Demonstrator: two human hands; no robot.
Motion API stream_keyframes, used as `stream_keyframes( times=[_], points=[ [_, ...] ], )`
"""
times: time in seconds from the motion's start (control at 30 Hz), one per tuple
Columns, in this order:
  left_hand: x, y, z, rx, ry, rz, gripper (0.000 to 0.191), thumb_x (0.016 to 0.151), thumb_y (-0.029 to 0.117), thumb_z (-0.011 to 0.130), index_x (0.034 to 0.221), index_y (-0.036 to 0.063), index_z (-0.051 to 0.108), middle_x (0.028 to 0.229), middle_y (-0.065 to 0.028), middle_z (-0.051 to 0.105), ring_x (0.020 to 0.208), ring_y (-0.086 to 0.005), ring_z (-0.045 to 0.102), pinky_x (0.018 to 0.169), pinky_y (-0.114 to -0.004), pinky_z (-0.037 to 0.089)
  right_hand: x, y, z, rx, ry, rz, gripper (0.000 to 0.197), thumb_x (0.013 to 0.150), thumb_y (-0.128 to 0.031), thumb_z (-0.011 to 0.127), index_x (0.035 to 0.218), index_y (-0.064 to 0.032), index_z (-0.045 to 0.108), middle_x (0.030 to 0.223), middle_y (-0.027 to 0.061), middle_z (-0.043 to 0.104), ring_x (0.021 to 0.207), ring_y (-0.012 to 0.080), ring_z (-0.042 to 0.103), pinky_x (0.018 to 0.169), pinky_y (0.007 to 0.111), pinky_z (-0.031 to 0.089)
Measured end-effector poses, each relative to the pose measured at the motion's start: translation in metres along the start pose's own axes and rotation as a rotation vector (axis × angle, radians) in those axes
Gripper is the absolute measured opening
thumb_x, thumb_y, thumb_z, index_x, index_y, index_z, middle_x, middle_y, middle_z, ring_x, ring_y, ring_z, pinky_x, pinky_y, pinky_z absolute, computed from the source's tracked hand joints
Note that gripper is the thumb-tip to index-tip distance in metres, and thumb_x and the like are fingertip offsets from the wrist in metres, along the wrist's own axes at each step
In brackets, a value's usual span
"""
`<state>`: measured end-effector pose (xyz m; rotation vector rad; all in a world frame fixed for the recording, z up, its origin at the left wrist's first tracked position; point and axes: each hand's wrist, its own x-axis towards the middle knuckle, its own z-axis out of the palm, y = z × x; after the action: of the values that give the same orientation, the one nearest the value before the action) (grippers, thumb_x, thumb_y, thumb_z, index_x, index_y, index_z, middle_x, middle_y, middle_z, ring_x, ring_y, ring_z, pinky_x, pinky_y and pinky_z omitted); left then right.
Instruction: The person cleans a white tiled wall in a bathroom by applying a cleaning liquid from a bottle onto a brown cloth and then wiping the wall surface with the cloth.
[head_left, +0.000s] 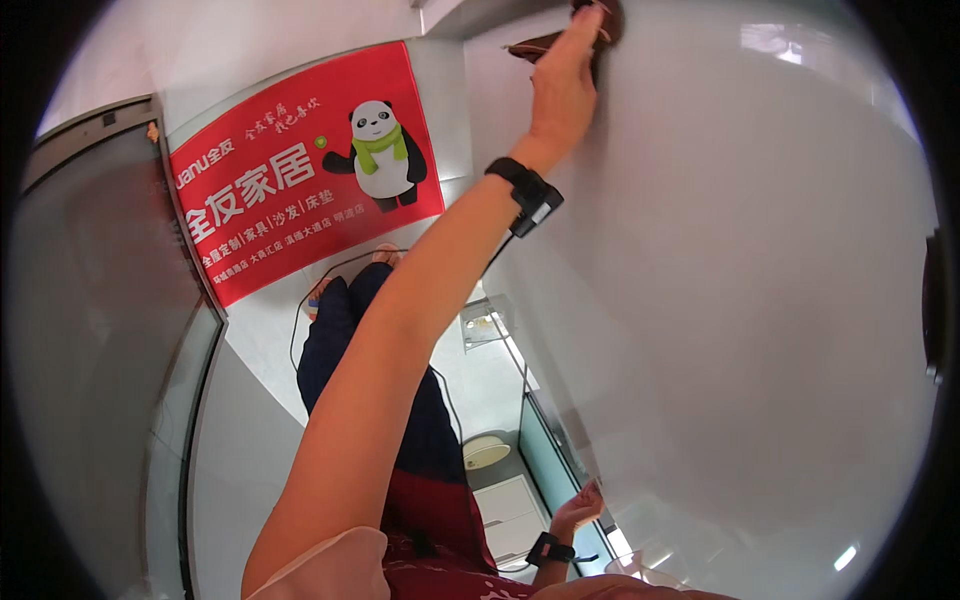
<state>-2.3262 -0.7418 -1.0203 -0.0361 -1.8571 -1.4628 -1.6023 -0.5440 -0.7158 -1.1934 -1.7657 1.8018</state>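
Observation:
My left arm reaches up and across the view. At the top edge, my left hand (566, 97) holds a dark brown cloth (532, 49) against a glossy white upright panel (712, 262). Part of the cloth lies behind the fingers or runs out of the picture. A black wrist device (534, 199) with a cable is strapped to that arm. Low in the view, my right hand (579, 506) is raised beside the panel's lower edge, its fingers bent. I cannot tell whether it touches the panel or holds anything. It also wears a black wrist device (551, 550).
A red mat (300, 225) with a panda and writing covers floor by my feet. At the left stands a framed glass door (90, 337). A clear stool (484, 326), a round pale object (486, 452) and a white drawer cabinet (511, 517) are below. A loose cable (292, 337) crosses near my legs.

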Motion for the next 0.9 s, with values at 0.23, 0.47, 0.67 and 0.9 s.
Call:
stream_keyframes(
  times=[0.23,0.47,0.67,0.9],
  points=[
    [-0.133,-0.199,0.049,-0.081,-0.124,-0.580,0.052,0.099,-0.006,0.049,0.149,0.0057,0.053,0.124,-0.0293,0.067,0.108,-0.0489,0.065,0.092,-0.047,0.053,0.054,0.083,0.060,-0.333,0.531,0.077,0.045,0.091,-0.005,0.044,0.133,0.0101,0.055,0.135,0.0172,0.061,0.130,0.0262,0.057,0.124,0.041,0.036],
    [-0.339,-0.190,-0.010,-0.004,-0.314,-0.915,0.056,0.098,-0.008,0.047,0.152,0.0059,0.049,0.136,-0.0265,0.063,0.125,-0.0446,0.060,0.104,-0.043,0.050,0.065,0.106,0.097,-0.215,0.594,0.141,0.043,0.078,0.003,0.049,0.118,0.0130,0.059,0.124,0.0172,0.066,0.126,0.0287,0.061,0.120,0.039,0.044],
    [-0.331,-0.150,-0.029,-0.041,-0.563,-1.196,0.057,0.097,-0.007,0.046,0.153,0.0030,0.045,0.138,-0.0280,0.061,0.123,-0.0460,0.060,0.102,-0.046,0.050,0.043,0.072,0.086,-0.209,0.595,0.155,0.047,0.076,0.005,0.048,0.122,0.0153,0.056,0.130,0.0185,0.063,0.129,0.0287,0.059,0.121,0.040,0.043],
    [-0.164,-0.359,0.064,0.097,-0.156,-0.347,0.042,0.099,-0.003,0.049,0.141,-0.0046,0.055,0.117,-0.0321,0.068,0.105,-0.0505,0.065,0.091,-0.051,0.053,0.088,0.097,0.118,-0.150,0.461,0.139,0.040,0.086,-0.001,0.048,0.122,0.0120,0.058,0.122,0.0184,0.067,0.125,0.0296,0.061,0.124,0.044,0.039]
  ],
)
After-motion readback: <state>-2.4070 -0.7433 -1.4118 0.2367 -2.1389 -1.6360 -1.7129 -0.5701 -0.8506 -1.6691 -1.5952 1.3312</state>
